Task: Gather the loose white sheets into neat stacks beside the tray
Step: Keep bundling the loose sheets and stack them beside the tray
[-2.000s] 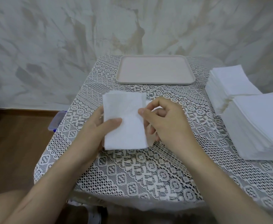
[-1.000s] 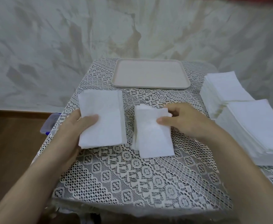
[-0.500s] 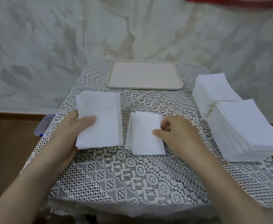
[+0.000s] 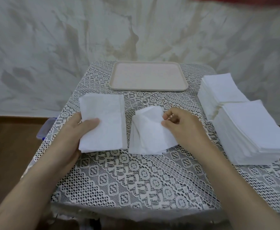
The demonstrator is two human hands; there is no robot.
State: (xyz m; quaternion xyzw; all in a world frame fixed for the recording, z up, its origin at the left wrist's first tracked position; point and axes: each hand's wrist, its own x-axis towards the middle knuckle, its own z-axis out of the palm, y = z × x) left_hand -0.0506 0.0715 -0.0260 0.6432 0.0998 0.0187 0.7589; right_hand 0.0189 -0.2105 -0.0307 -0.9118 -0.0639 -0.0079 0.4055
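flat white sheet (image 4: pixel 104 123) on the counter (image 4: pixel 136 180) before the tray (image 4: pixel 149 88), gripped by the left hand (image 4: pixel 73 133) — the middle pile (image 4: pixel 147 135), squared a moment ago, now fans out, fingers (image 4: pixel 166 124) of the right hand (image 4: pixel 184 128) pinching it.

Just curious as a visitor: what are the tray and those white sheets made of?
The tray looks like matte beige plastic: smooth, moulded rim. The white sheets seem thin tissue paper, perhaps nonwoven: they crease limply and look faintly embossed.
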